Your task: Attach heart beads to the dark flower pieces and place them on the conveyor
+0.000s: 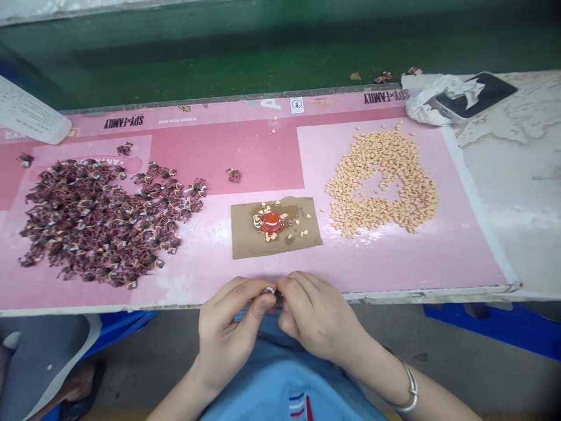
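My left hand and my right hand meet just behind the front edge of a pink printed mat. Their fingertips pinch a small dark red piece with a pale bit on it, partly hidden by my fingers. Ahead of them lies a brown cardboard square holding a glossy red blob ringed by peach flakes. A heap of dark red pieces spreads on the left, and a ring of peach kernels lies on the right.
A few stray dark pieces lie near the left heap. Crumpled white tissue and a black phone sit at the far right, with a white sheet at far left. A grey-clad knee shows low left.
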The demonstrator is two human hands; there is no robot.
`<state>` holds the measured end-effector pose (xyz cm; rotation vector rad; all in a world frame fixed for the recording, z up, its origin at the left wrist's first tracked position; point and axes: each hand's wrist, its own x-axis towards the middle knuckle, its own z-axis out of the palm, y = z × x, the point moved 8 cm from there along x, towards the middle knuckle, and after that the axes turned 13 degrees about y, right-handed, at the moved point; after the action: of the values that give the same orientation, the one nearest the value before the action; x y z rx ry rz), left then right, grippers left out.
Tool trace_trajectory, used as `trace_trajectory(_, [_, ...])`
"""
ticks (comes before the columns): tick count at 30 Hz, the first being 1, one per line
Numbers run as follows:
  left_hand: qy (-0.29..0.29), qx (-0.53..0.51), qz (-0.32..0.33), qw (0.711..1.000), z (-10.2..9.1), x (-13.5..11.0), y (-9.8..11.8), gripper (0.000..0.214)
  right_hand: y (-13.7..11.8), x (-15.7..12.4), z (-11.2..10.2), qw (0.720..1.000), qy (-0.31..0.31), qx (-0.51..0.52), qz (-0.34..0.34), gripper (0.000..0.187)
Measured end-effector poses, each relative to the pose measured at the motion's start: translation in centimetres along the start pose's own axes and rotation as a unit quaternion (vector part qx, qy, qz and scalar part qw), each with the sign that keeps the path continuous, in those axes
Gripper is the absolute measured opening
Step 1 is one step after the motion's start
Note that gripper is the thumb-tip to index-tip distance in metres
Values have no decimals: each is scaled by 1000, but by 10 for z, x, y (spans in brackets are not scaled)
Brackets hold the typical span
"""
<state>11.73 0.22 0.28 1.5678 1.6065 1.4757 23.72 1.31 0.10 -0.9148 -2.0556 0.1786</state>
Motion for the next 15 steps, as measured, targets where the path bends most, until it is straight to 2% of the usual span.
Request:
trace_trajectory(9, [-20, -9, -30, 999, 0, -10, -6, 14, 2, -6, 2, 999, -25, 27, -4, 29])
trace_trajectory(15, [-13, 3, -82, 997, -4, -13, -13, 10, 2, -2, -2, 997, -44, 12, -58, 35])
